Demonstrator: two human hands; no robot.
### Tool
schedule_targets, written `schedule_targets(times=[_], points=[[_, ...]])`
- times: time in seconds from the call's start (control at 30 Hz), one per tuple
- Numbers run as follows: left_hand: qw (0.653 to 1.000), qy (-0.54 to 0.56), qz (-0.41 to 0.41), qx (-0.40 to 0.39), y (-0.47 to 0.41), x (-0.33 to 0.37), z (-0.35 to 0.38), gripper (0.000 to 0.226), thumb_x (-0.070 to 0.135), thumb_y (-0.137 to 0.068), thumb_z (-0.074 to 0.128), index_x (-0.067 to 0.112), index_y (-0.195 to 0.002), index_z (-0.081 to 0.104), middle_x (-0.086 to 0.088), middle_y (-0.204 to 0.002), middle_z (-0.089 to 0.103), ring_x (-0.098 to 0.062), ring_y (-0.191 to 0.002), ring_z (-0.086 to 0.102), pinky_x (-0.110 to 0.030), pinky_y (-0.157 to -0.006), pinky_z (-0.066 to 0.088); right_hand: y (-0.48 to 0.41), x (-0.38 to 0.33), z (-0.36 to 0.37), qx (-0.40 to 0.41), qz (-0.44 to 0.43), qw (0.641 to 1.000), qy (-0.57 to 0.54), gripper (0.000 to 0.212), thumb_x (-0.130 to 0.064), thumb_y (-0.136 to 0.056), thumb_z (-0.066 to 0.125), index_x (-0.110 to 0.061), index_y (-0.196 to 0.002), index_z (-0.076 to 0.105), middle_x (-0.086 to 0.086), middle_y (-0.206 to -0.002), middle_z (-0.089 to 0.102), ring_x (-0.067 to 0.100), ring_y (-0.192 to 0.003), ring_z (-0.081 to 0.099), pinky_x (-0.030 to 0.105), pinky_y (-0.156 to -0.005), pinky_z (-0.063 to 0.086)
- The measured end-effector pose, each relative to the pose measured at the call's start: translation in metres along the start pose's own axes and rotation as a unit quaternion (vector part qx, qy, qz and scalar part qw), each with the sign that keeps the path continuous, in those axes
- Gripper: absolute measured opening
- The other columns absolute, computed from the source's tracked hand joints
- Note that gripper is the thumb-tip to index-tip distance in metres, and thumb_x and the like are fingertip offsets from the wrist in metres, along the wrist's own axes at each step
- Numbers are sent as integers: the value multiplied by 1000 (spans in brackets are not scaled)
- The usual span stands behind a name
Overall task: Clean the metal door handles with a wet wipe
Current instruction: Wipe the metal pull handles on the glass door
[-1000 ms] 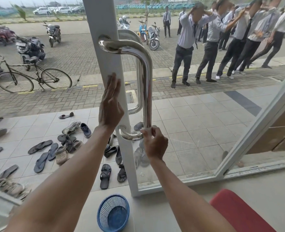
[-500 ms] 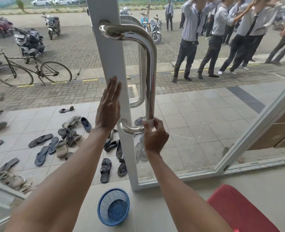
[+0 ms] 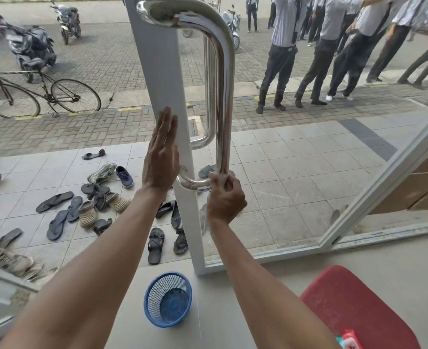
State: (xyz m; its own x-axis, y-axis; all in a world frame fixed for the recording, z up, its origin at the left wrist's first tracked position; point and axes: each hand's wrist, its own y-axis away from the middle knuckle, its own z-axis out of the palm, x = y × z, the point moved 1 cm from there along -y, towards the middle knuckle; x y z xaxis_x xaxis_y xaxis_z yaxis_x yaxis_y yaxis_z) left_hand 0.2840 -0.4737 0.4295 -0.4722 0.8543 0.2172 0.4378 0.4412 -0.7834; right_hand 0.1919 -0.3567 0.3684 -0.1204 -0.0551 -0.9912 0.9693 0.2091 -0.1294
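The metal door handle (image 3: 224,96) stands upright on the white door frame (image 3: 161,71), a polished tube bent in at top and bottom. The right hand (image 3: 226,199) grips its lower end, just where the straight bar turns into the bottom bend, with the fingers curled round the tube; any wipe inside that grip is too hidden to make out. The left hand (image 3: 161,157) lies left of the handle's lower half, flat on the frame with fingers straight and together, holding nothing. Below the handle a blue basket (image 3: 169,299) sits on the floor.
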Motion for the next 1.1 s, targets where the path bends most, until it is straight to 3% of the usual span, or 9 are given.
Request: schedule_targets(times=[0.13, 0.2, 0.43, 0.57, 0.63, 0.77, 0.93, 1.1], points=[[1000, -1, 6, 3, 1, -3, 2, 69, -18, -88, 46, -2, -153, 27, -17, -163, 20, -27, -154, 14, -40, -121, 29, 15, 12, 13, -15, 150, 986, -71, 32, -27, -77, 87, -2, -95, 78, 6, -90, 79, 4, -72, 71, 3, -57, 51], [1000, 1, 4, 8, 2, -2, 3, 67, -17, -89, 45, -2, -152, 27, -17, -163, 20, -27, -154, 14, -41, -121, 30, 18, 11, 16, -11, 185, 980, -78, 28, -25, -76, 87, -3, -92, 79, 5, -86, 79, 3, -69, 70, 3, -53, 48], [1000, 4, -3, 16, 0, 2, 1, 64, -19, -89, 42, -5, -151, 30, -20, -161, 23, -29, -153, 17, -43, -120, 31, 6, 1, 9, 18, 126, 988, -88, 30, -21, -73, 89, -9, -97, 77, 2, -90, 79, 8, -80, 75, 16, -66, 59], [1000, -2, 10, 8, 1, -4, -2, 67, -22, -87, 42, -4, -151, 30, -19, -161, 23, -28, -153, 17, -42, -120, 31, 20, 5, 20, 19, 183, 979, -84, 27, -23, -74, 88, -5, -91, 79, 3, -85, 79, -13, -63, 65, -2, -53, 45], [1000, -5, 17, 5, 2, -8, -3, 69, -23, -85, 42, -4, -151, 30, -18, -162, 24, -28, -153, 17, -43, -120, 32, 22, 3, 23, 14, 201, 976, -83, 27, -24, -74, 88, -5, -92, 80, 3, -84, 79, -12, -62, 64, -2, -50, 42], [1000, -3, 14, 9, 2, -8, 1, 70, -23, -85, 41, -3, -152, 30, -18, -162, 23, -28, -153, 17, -45, -119, 32, 14, 5, 18, -28, 237, 970, -50, 31, -32, -71, 90, -9, -90, 81, 0, -82, 78, 11, -78, 73, 7, -57, 49], [999, 9, -18, 26, 6, 0, 9, 69, -19, -86, 41, -2, -152, 29, -17, -162, 23, -28, -153, 18, -44, -120, 32, 2, 8, 7, -98, 253, 962, 30, 43, -53, -64, 89, -18, -87, 79, -4, -85, 78, 16, -84, 74, 35, -80, 61], [998, 10, -54, 9, 17, 5, 12, 72, -19, -83, 43, 1, -151, 33, -17, -163, 22, -26, -153, 18, -38, -121, 30, -3, 2, 7, -113, 286, 951, 24, 42, -41, -63, 93, -10, -89, 79, 5, -87, 79, 21, -85, 75, 36, -80, 63]])
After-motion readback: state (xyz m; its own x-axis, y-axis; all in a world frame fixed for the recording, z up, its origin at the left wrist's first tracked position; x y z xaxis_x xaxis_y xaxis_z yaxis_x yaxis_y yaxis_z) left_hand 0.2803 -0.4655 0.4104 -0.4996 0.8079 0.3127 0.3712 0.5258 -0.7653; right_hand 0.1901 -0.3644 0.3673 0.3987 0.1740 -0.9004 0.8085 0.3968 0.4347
